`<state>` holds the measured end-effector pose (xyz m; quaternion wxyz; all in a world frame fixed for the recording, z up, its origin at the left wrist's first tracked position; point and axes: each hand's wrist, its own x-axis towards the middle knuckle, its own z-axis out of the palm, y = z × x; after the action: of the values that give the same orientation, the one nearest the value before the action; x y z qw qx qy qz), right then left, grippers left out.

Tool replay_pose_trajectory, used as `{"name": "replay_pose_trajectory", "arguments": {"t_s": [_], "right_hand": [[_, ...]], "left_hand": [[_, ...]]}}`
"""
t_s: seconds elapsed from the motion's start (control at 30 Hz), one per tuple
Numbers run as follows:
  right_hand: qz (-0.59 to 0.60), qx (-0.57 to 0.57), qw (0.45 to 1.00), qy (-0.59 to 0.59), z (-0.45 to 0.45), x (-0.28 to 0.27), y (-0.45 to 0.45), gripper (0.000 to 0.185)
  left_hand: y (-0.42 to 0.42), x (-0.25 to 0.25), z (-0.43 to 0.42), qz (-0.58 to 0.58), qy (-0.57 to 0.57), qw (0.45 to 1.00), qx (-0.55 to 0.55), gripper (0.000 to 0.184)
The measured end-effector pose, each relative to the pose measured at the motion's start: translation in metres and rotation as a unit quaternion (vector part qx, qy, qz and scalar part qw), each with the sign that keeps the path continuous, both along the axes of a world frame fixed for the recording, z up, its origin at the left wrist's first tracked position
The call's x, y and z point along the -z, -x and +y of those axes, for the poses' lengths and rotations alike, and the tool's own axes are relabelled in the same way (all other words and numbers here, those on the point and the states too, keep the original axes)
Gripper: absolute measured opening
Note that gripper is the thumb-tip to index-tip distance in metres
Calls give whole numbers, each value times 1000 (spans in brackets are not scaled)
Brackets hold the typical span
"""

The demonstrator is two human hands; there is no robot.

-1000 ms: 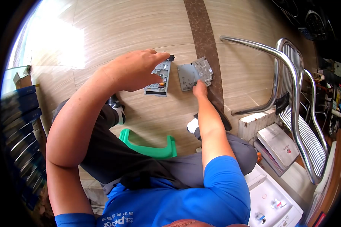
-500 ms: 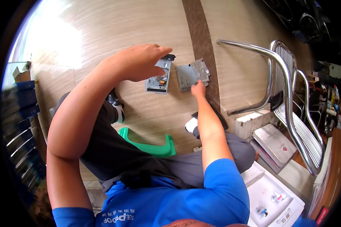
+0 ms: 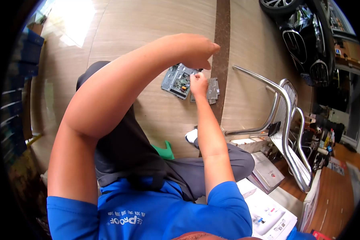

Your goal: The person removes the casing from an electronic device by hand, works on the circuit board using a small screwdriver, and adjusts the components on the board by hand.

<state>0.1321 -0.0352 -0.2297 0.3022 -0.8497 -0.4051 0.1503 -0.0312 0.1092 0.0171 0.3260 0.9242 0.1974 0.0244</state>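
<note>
"How does your right hand stand?"

"Its thumb and forefinger are drawn close together at the right edge of the open unit; whether they are clamped on some small part, I cannot tell; my wrist and forearm pass over the grey plates, which show on either side."

"And your left hand?"

"It reaches across from my left, above the far end of the unit; its thumb is apart from the fingers, and they point to the right; my palm is turned from view, so I cannot tell whether it touches or holds anything."

"Where does the unit lie?"

"On the floor in front of me, a little aslant; its circuit board faces up, with an orange part towards the near end; the grey plates lie just to its right, near the dark strip."

"What else is about you?"

"A green stool by my trousers; my foot in white, to its right; a steel chair further right, with a thick book near its lower end; a white box beside my right sleeve; a black car at the far right."
</note>
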Motion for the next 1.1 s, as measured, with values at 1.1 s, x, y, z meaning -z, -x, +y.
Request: {"name": "replay_pose_trajectory", "arguments": {"t_s": [1.1], "right_hand": [[179, 37, 910, 373, 0, 36, -44, 25]], "left_hand": [[27, -21, 18, 68, 28, 997, 32, 40]]}}
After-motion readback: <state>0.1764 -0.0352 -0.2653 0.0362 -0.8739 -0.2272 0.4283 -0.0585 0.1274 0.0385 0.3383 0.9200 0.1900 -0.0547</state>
